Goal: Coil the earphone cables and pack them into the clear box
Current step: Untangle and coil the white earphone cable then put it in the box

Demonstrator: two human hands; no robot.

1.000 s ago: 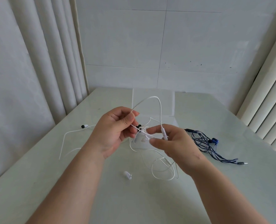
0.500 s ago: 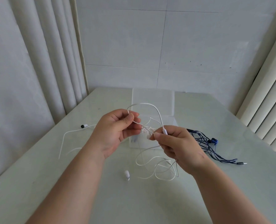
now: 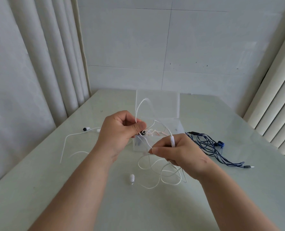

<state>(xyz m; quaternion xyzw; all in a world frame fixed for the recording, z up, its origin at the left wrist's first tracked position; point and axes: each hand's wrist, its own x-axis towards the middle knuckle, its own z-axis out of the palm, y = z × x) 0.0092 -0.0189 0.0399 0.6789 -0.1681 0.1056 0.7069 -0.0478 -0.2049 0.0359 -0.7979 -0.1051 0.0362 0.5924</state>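
I hold a white earphone cable [image 3: 143,104] above the table with both hands. My left hand [image 3: 120,130] pinches it between thumb and fingers, and a loop rises from that pinch. My right hand [image 3: 176,150] grips the cable at its white inline remote and pinches another strand lower down. Loose white loops [image 3: 163,174] hang from my right hand onto the table, ending in a white earbud [image 3: 132,178]. The clear box [image 3: 176,129] stands open behind my hands, its lid [image 3: 157,104] upright, with cable inside it.
A tangled dark blue earphone cable [image 3: 211,149] lies to the right, its plug [image 3: 247,167] towards me. Another white cable [image 3: 68,140] with a black-tipped earbud [image 3: 86,129] lies to the left. Curtains hang on the left, a slatted panel stands at right, and a wall lies behind.
The loop above my left hand has grown taller and narrower. My right hand has moved slightly down and towards me along the cable.
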